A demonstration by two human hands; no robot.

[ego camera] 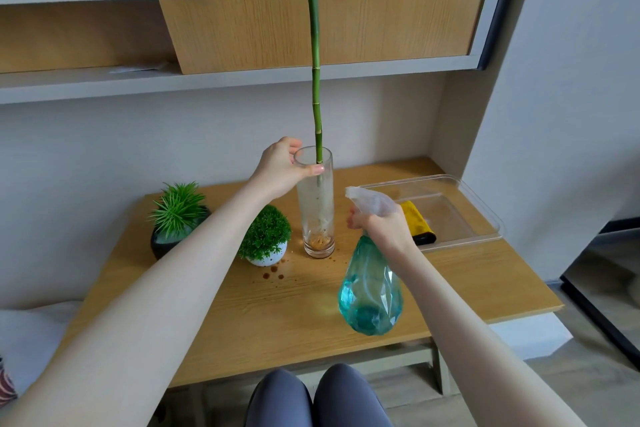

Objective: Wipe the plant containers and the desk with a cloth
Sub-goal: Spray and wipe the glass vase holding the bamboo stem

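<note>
Head view looks down on a wooden table set into a wall recess, with shelves above its back edge. The broad front half of the table, toward the near edge, lies bare, apart from a few brown spots just in front of the pots. Along the back stand, from the left corner inward, a spiky green plant in a dark pot, a bushy green plant in a white speckled pot, and a tall glass vase near the middle, upright, holding a bamboo stalk that rises past the shelves. At the back right corner sits a clear plastic tray with a folded yellow cloth inside it, at its left end.

The left hand grips the vase at its rim, thumb across the front, fingers curled round the far side. The right hand holds a teal spray bottle by its neck above the table, fingers curled around the trigger, nozzle pointing toward the vase.

The person's knees show below the near edge.
</note>
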